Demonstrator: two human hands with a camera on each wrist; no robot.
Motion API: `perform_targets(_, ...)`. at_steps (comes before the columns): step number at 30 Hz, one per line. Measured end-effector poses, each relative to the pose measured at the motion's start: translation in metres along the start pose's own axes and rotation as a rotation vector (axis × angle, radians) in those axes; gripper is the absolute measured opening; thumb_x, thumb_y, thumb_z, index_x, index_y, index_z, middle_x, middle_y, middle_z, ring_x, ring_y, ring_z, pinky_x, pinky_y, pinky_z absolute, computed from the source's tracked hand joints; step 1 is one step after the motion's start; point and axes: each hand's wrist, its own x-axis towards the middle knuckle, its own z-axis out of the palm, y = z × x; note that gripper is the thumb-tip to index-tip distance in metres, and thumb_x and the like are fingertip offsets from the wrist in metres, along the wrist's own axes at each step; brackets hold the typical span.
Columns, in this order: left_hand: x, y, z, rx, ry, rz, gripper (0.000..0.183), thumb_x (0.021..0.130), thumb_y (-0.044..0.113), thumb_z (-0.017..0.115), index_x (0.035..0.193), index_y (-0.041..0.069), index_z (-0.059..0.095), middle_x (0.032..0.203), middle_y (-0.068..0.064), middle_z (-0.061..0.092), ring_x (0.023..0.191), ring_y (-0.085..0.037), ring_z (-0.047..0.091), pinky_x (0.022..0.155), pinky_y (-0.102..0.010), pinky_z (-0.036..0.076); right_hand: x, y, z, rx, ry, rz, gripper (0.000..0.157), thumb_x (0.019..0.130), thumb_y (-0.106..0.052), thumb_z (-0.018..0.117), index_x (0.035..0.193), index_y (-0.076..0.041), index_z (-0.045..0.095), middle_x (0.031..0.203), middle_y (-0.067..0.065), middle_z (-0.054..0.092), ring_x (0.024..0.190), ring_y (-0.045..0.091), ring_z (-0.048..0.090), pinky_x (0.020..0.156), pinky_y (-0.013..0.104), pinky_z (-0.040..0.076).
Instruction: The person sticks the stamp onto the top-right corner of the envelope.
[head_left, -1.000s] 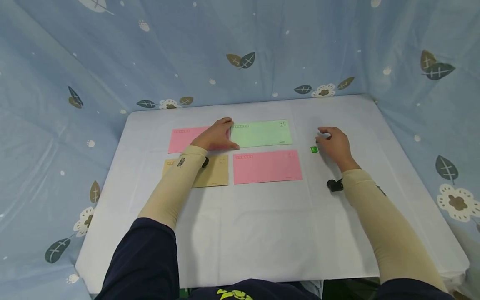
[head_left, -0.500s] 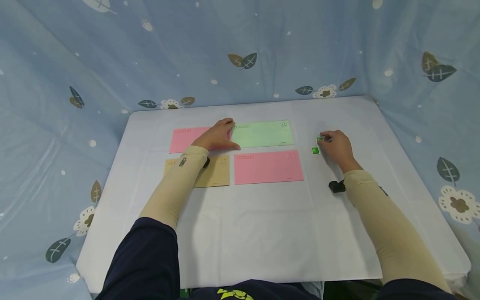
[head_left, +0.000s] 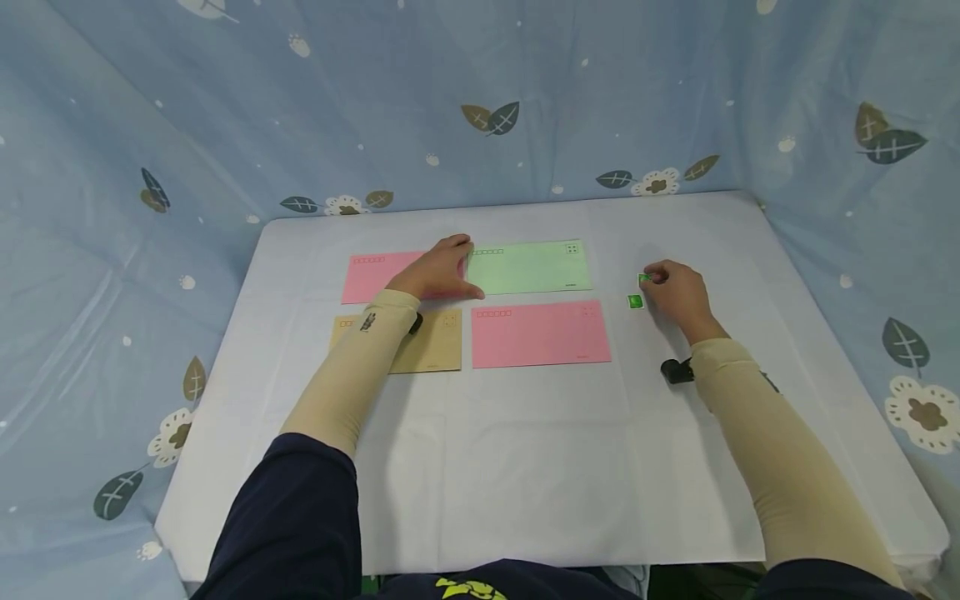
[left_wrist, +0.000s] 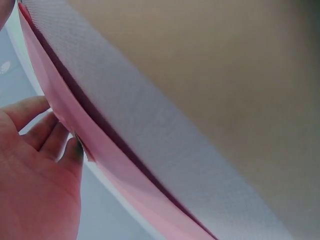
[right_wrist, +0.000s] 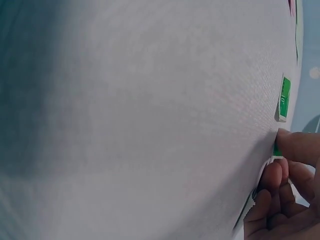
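Note:
My left hand (head_left: pixel 437 271) rests with spread fingers on the right end of the upper pink envelope (head_left: pixel 371 271), covering its corner area. The left wrist view shows the fingers touching that pink envelope's edge, with a small brownish scrap (left_wrist: pixel 84 147) beside them, too little seen to name. My right hand (head_left: pixel 678 296) pinches a small green stamp (head_left: pixel 643 277) low over the table, right of the envelopes. A second green stamp (head_left: pixel 636 302) lies just in front of it. A white serrated edge (right_wrist: pixel 246 212) shows under the right fingers in the right wrist view.
A green envelope (head_left: pixel 531 268) lies at the back, a lower pink envelope (head_left: pixel 542 335) in front of it. A tan envelope (head_left: pixel 427 342) is partly covered by the left forearm. White cloth covers the table (head_left: pixel 525 467); a patterned blue curtain (head_left: pixel 375 100) hangs behind it.
My right hand has closed its fingertips and come slightly nearer; a green stamp now shows at their tips. The left hand stays on the pink envelope.

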Motion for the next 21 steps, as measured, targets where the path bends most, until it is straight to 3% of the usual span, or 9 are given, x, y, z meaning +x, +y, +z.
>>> perform_targets(11,0.0029,-0.0032,0.0009,0.019,0.007,0.004,0.118,0.078,0.068,0.077,0.164,0.011,0.021,0.171,-0.004,0.008,0.157,-0.025,0.006,0.124,-0.045,0.023,-0.0012,0.0005,-0.0005,0.034,0.022,-0.022,0.031,0.1,-0.015,0.065,0.126,0.001,0.065,0.114,0.025,0.064,0.109,0.04,0.059,0.088,0.052,0.05)
perform_targets(21,0.0026,-0.0019,-0.0001,0.03,0.013,0.017,0.117,0.078,0.067,0.078,0.163,0.009,0.023,0.171,-0.006,0.01,0.157,-0.026,0.008,0.124,-0.044,0.023,0.0003,0.0016,0.0006,0.055,0.055,-0.031,0.027,0.102,-0.015,0.061,0.124,-0.002,0.068,0.106,0.02,0.064,0.093,0.033,0.057,0.074,0.04,0.045)
